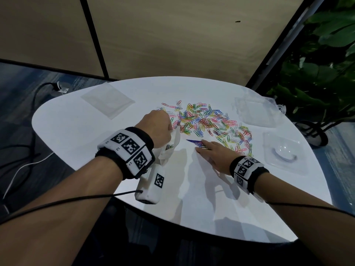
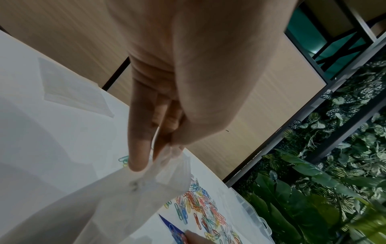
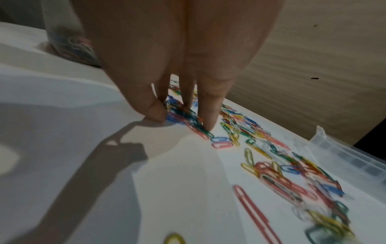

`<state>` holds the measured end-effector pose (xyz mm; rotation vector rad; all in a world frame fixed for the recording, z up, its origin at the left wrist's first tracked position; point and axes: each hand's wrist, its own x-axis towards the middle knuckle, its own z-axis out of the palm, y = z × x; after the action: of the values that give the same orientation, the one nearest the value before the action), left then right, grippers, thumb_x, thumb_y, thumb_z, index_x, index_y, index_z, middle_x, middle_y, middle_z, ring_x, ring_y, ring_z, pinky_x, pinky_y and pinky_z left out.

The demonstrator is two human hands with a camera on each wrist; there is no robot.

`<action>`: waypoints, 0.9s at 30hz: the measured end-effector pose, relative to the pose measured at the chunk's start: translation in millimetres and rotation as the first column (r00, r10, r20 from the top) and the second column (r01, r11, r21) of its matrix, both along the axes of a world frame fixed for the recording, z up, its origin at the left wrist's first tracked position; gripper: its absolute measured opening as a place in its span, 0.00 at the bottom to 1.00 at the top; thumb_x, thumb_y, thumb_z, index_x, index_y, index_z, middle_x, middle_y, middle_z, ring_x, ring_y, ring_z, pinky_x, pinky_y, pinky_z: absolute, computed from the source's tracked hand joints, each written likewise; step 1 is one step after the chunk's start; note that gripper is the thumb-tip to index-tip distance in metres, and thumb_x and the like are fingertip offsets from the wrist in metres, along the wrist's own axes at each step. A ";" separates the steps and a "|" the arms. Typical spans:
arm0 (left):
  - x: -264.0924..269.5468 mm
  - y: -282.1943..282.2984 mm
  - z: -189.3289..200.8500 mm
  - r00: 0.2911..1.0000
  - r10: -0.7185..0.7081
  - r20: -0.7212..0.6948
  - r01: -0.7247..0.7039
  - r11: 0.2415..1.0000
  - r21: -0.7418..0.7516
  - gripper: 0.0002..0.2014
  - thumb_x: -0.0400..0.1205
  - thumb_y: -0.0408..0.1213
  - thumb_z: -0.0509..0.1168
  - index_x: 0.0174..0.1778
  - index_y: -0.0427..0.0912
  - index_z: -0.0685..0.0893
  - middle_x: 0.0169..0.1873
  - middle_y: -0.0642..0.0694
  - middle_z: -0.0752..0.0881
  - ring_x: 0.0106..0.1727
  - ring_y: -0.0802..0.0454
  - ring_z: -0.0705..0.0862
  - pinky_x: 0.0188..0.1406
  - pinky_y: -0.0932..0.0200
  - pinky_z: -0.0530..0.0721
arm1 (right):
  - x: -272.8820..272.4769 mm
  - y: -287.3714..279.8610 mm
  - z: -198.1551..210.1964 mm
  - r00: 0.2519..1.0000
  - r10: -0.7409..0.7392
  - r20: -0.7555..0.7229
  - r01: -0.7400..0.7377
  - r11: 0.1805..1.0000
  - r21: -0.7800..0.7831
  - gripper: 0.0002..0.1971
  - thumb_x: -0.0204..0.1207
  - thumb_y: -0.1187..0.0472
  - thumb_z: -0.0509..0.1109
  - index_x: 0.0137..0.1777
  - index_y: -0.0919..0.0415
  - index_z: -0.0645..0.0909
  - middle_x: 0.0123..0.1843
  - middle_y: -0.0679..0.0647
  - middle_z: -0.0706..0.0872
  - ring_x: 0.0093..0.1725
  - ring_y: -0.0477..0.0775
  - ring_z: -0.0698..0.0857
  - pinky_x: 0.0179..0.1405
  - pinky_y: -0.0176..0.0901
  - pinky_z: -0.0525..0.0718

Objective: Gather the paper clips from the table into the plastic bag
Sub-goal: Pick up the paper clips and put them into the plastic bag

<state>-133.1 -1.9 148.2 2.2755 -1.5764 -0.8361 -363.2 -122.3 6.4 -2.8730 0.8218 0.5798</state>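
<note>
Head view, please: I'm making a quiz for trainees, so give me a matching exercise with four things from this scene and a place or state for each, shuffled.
Things:
1. plastic bag
2. paper clips
3. stack of flat clear bags
4. right hand

Places or states:
A. lying at the far left of the table
B. fingers down on a small cluster of clips
C. held up by the left hand
D. spread in a colourful scatter mid-table

Pairs: 1-C, 2-D, 3-A, 4-B
</note>
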 end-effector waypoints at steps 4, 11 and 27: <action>-6.1 -2.1 -0.7 1.000 -0.005 0.013 0.005 1.000 0.017 0.17 0.82 0.27 0.60 0.61 0.41 0.89 0.46 0.42 0.89 0.54 0.41 0.90 0.60 0.51 0.88 | 0.1 -4.6 2.7 0.983 -0.025 0.181 0.034 0.998 -0.046 0.13 0.85 0.60 0.61 0.61 0.61 0.84 0.55 0.61 0.86 0.50 0.65 0.85 0.46 0.53 0.85; -4.6 -0.6 -2.8 1.000 -0.008 0.030 0.007 1.000 0.010 0.16 0.82 0.27 0.61 0.60 0.41 0.89 0.45 0.42 0.89 0.52 0.42 0.90 0.59 0.50 0.88 | 14.0 -22.8 21.8 0.747 -0.588 0.310 0.555 0.809 0.196 0.06 0.78 0.65 0.71 0.46 0.60 0.91 0.35 0.51 0.87 0.37 0.51 0.84 0.46 0.38 0.85; -1.5 -4.7 -7.6 0.998 0.064 -0.005 -0.064 0.998 -0.003 0.14 0.78 0.27 0.61 0.54 0.34 0.89 0.46 0.36 0.90 0.50 0.38 0.90 0.55 0.48 0.90 | 87.8 31.4 101.7 0.120 -0.990 -0.075 -0.212 -0.100 0.972 0.06 0.79 0.73 0.70 0.53 0.73 0.83 0.43 0.59 0.88 0.45 0.51 0.90 0.50 0.37 0.89</action>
<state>-134.6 -6.6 140.7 2.3071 -1.4932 -0.8215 -275.4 -91.0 108.2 -0.7914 0.8395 -0.5270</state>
